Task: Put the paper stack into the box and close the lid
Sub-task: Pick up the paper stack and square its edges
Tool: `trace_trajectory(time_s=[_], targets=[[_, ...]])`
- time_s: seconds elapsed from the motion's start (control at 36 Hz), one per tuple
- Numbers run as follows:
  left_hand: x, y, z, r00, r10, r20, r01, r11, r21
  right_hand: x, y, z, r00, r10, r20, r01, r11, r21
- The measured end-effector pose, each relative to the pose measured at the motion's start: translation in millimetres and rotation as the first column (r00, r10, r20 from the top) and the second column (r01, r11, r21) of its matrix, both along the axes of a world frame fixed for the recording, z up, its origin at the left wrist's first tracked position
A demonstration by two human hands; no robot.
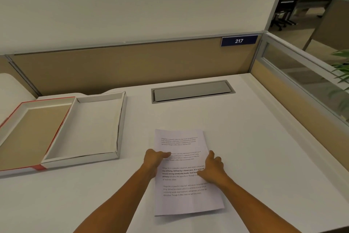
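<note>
A stack of printed white paper (184,191) lies flat on the white desk in front of me. My left hand (154,159) grips its left edge, thumb on top of the sheets. My right hand (213,168) holds the right edge, fingers curled over the paper. At the left of the desk stands a shallow white box (120,119), open and with nothing inside. Its lid (28,130), brown inside with a red rim, lies flipped open to the left, joined to the box along one side.
A grey cable hatch (192,91) is set into the desk behind the paper. Tan partition panels (132,66) wall the desk at the back and right, with a blue sign reading 217 (239,40). An office chair (287,4) stands beyond.
</note>
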State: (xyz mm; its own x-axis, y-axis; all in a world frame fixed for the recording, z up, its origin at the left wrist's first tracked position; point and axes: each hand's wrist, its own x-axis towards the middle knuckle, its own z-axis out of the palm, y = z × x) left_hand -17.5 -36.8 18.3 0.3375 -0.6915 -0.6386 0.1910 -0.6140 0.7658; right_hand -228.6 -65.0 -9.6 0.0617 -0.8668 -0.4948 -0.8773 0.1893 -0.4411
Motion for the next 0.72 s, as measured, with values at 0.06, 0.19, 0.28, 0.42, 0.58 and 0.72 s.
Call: trace_trajectory(time_s=[0.06,0.19,0.28,0.42,0.58,0.72], targets=[[2.5,4.1,-6.2,0.999,-0.001,0.034,0.002,1.000,-0.024,-0.9,-0.5,0.1,1.000,-0.003,-0.001,0.003,1.000,0.011],[8.6,9.7,-11.6,1.000,-0.004,-0.020,0.002,0.996,-0.092,-1.0,-1.4,2.0,1.000,-0.005,-0.001,0.005,1.000,0.031],[5.6,10.9,-9.3,0.996,-0.004,-0.093,-0.005,0.995,-0.099,-2.0,-3.9,6.3,1.000,-0.015,0.003,0.015,0.999,0.052],[1.2,9.9,-6.6,0.996,-0.071,-0.047,0.063,0.987,-0.150,-10.1,-5.8,7.1,0.994,-0.062,0.088,0.054,0.995,0.087],[-7.3,20.1,2.4,0.998,-0.062,0.000,0.059,0.949,-0.308,-30.0,-10.3,6.8,0.842,-0.262,0.472,0.206,0.964,0.167],[-6.7,33.9,22.5,0.996,-0.072,0.053,0.089,0.872,-0.481,-36.0,-12.6,19.2,0.551,-0.327,0.768,0.334,0.930,0.156]])
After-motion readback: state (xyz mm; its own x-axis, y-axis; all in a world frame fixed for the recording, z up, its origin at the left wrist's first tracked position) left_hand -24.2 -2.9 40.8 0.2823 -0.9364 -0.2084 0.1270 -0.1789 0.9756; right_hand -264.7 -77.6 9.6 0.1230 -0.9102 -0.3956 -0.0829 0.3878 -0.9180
